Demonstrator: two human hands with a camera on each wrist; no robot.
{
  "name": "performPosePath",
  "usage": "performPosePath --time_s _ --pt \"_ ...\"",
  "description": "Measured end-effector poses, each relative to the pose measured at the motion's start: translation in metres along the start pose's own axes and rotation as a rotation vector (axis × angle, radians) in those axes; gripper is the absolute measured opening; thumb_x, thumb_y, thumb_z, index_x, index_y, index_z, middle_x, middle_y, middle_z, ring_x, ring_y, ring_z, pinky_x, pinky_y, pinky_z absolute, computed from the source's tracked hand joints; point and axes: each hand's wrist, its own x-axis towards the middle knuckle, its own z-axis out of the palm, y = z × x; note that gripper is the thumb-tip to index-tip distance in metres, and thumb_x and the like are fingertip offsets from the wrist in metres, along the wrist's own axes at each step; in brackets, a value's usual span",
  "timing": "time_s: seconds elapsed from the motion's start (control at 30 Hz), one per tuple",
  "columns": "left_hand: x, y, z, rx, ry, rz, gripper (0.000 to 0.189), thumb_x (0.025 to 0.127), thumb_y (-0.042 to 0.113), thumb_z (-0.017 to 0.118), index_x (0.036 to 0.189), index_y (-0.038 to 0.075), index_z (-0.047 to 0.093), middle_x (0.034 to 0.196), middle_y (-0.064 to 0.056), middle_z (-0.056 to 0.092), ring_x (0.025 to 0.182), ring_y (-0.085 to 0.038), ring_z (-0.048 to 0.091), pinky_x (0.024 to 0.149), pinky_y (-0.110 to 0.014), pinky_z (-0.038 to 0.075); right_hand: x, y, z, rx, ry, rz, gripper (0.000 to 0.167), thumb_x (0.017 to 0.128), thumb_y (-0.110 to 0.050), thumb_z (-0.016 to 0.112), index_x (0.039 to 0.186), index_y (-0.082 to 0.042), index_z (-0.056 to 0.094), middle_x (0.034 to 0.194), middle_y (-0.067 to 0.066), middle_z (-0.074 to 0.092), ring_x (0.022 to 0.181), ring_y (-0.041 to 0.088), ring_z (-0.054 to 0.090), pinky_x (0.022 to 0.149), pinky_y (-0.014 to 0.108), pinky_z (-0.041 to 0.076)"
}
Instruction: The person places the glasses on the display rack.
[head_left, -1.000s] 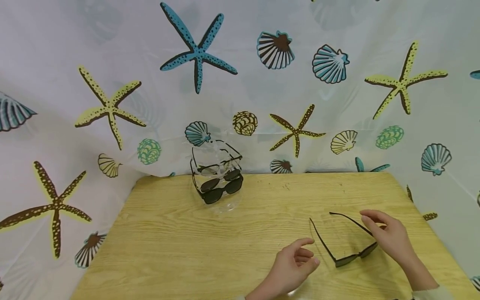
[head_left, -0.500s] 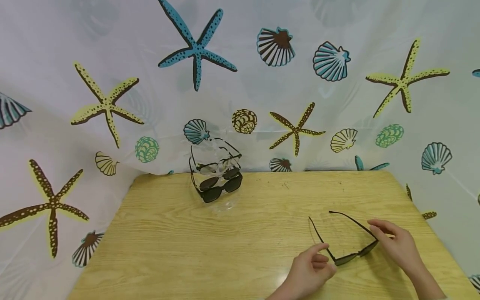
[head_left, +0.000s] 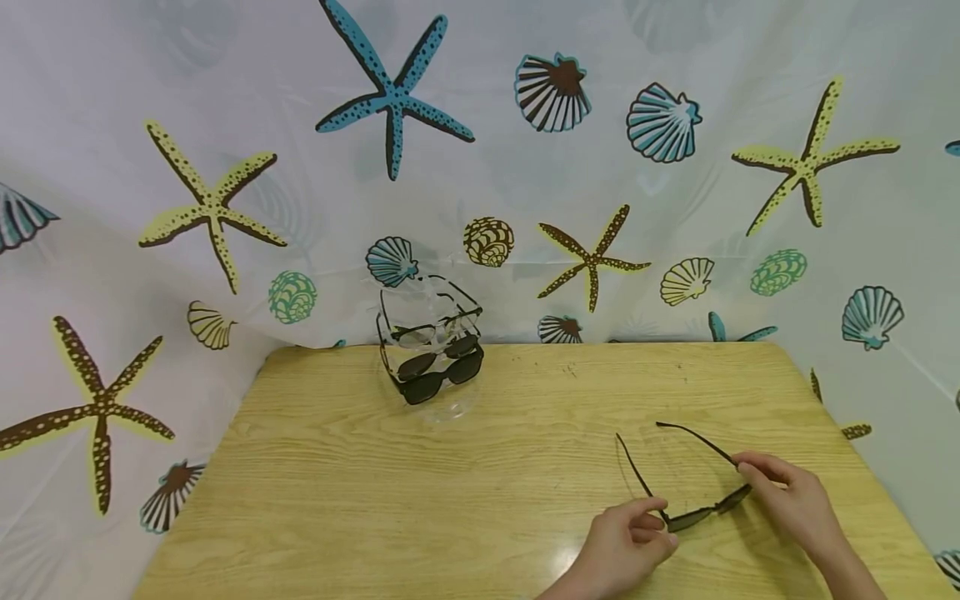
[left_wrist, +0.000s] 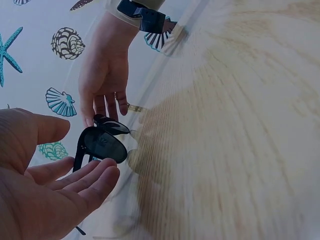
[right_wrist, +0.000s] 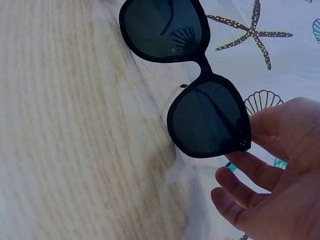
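A pair of black sunglasses lies unfolded at the right front of the wooden table, its lenses toward the person and its temples pointing away. My right hand pinches the right temple near its hinge between thumb and index finger. In the right wrist view, those fingers sit behind the frame's corner, beside the dark lens. At the opposite hinge is my left hand, index fingertip right at the left temple. The left wrist view shows its thumb held apart from the frame, the other fingers stretched beneath the lens.
A clear display stand at the table's back left holds several pairs of glasses, with dark sunglasses lowest and clear-lensed glasses higher. A white curtain with starfish and shells encloses the wooden table behind and at the sides.
My left hand has moved right to the left hinge of the sunglasses. My right hand has come down and closed its thumb and index finger on the right temple. The sunglasses stay nearly in place.
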Motion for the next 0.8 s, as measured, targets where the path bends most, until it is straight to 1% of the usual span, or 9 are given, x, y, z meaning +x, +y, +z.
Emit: performPosePath --time_s 0.07,0.13,0.3,0.43,0.53,0.67,0.8 --pt "0.001 0.0 0.001 -0.003 0.002 0.002 0.044 0.099 0.02 0.073 0.142 0.011 0.066 0.119 -0.006 0.075 0.104 -0.016 0.076 0.088 -0.032 0.062 -0.001 0.002 0.001 0.001 -0.004 0.012 0.054 0.109 -0.05 0.055 0.141 -0.009 0.068 0.141 0.018 0.068 0.095 -0.027 0.044 0.088 0.034 0.057" --pt "0.002 -0.001 0.002 -0.003 0.003 0.008 0.044 0.099 0.019 0.073 0.141 0.009 0.066 0.119 -0.007 0.075 0.103 -0.016 0.077 0.087 -0.031 0.062 -0.001 0.003 0.002 0.009 -0.008 0.02 0.054 0.108 -0.051 0.055 0.141 -0.01 0.068 0.137 0.016 0.071 0.095 -0.026 0.046 0.088 0.032 0.057" --pt "0.003 -0.001 0.004 -0.012 0.016 0.003 0.041 0.099 0.018 0.073 0.139 0.009 0.068 0.116 -0.004 0.076 0.1 -0.013 0.076 0.084 -0.029 0.062 -0.002 0.004 0.004 0.018 0.003 0.017 0.054 0.108 -0.049 0.056 0.14 -0.008 0.069 0.13 0.013 0.075 0.094 -0.026 0.05 0.083 0.021 0.055" --pt "0.005 -0.002 0.008 -0.028 0.041 -0.005 0.037 0.099 0.017 0.073 0.135 0.01 0.071 0.111 0.001 0.075 0.097 -0.01 0.075 0.083 -0.028 0.062 -0.002 0.005 0.005 0.038 0.009 0.022 0.052 0.109 -0.047 0.057 0.14 -0.007 0.069 0.125 0.01 0.077 0.094 -0.026 0.051 0.082 0.014 0.052" --pt "0.006 -0.004 0.01 -0.028 0.065 0.001 0.034 0.099 0.015 0.072 0.132 0.011 0.073 0.108 0.004 0.075 0.096 -0.008 0.074 0.083 -0.027 0.062 -0.002 0.006 0.006 0.066 0.006 0.022 0.051 0.109 -0.045 0.057 0.14 -0.007 0.068 0.12 0.007 0.079 0.095 -0.025 0.053 0.082 0.011 0.051" --pt "0.007 -0.004 0.011 -0.024 0.102 0.017 0.03 0.099 0.014 0.073 0.129 0.011 0.075 0.105 0.004 0.075 0.094 -0.007 0.073 0.082 -0.025 0.061 -0.002 0.006 0.007 0.1 0.002 0.009 0.051 0.109 -0.045 0.057 0.14 -0.006 0.068 0.116 0.004 0.08 0.097 -0.023 0.057 0.082 0.009 0.051" --pt "0.008 -0.004 0.009 -0.018 0.131 0.031 0.027 0.099 0.013 0.073 0.125 0.009 0.077 0.101 0.006 0.075 0.09 -0.005 0.072 0.08 -0.023 0.06 -0.002 0.002 0.008 0.135 -0.009 0.016 0.053 0.108 -0.045 0.058 0.142 -0.005 0.067 0.12 0.007 0.079 0.097 -0.018 0.062 0.082 0.014 0.055"
